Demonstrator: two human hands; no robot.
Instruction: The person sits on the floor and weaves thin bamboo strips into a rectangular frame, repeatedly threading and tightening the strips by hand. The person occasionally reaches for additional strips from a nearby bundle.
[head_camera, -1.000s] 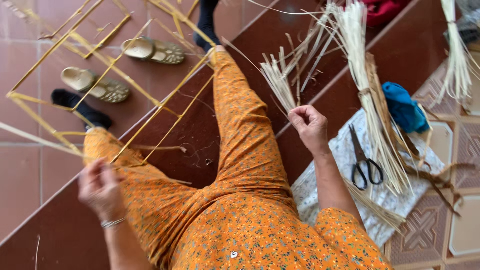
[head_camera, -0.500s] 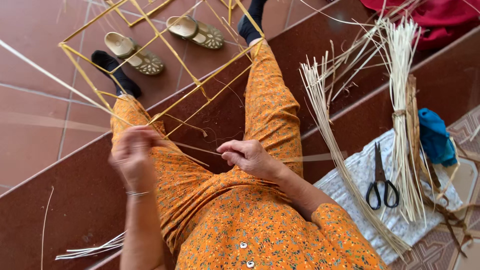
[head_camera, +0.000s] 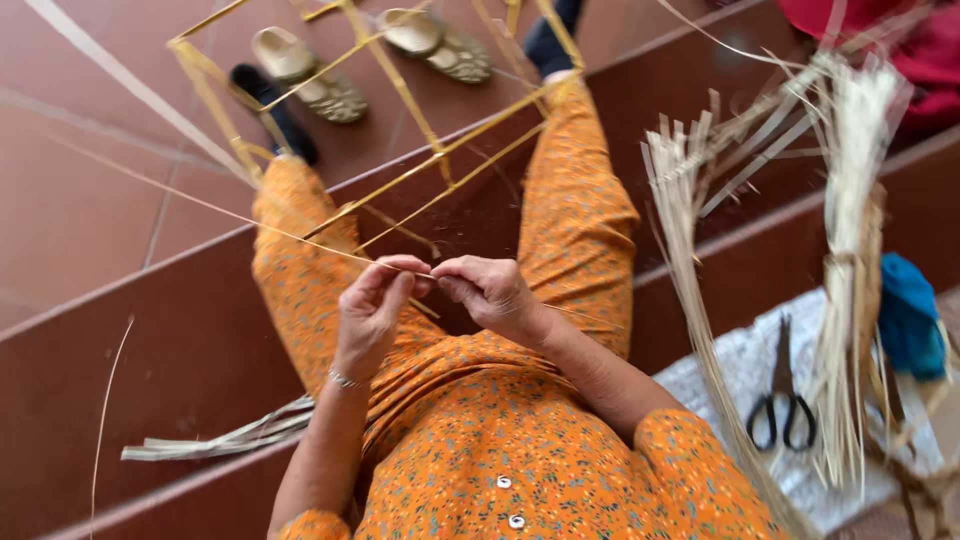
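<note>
Left hand (head_camera: 372, 312) and right hand (head_camera: 492, 293) met over the lap, fingertips of both pinched on one thin strip (head_camera: 240, 222). Strip ran up-left past the bamboo frame (head_camera: 400, 110); scissors (head_camera: 783, 400) lay well right.

No packages, labels, signs or screens anywhere in view. Nothing boxed, wrapped, tagged or lit up among what shows.
</note>
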